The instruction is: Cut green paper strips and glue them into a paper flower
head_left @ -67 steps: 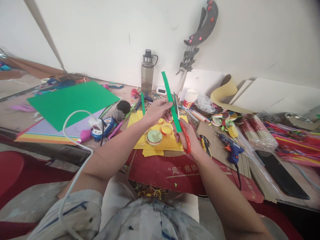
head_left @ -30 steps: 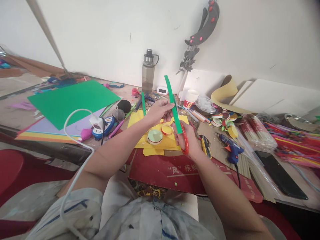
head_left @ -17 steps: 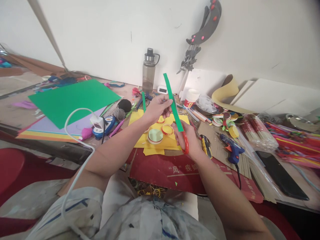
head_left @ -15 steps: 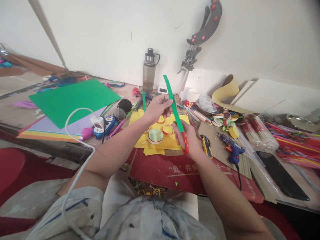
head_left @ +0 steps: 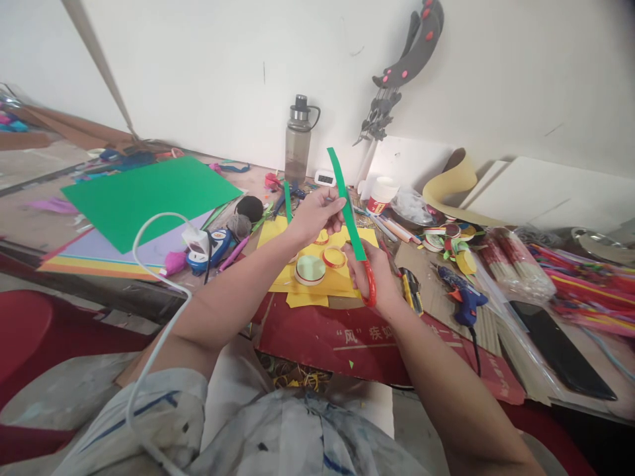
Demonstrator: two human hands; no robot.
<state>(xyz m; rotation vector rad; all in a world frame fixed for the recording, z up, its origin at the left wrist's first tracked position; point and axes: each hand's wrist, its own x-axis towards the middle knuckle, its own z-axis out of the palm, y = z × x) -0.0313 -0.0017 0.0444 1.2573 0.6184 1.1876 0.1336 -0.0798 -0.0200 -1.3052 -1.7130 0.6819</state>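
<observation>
The left hand (head_left: 321, 215) pinches a green strip (head_left: 351, 225) between thumb and fingers, holding it aloft at a slant. The right hand (head_left: 381, 274) is curled around the orange handle of the scissors (head_left: 370, 287); the strip's lower end lies in front of them, and whether the blades are parted cannot be told. The step in hand looks like trimming the strip lengthwise; the next move would call for a steady pinch, the blades lined up with its edge and the left fingertips clear of them. Below lie yellow paper (head_left: 342, 283) and a round pale-green piece (head_left: 310, 268). Farther out are a large green sheet (head_left: 149, 198) on the left and a glue gun (head_left: 465, 303) on the right.
</observation>
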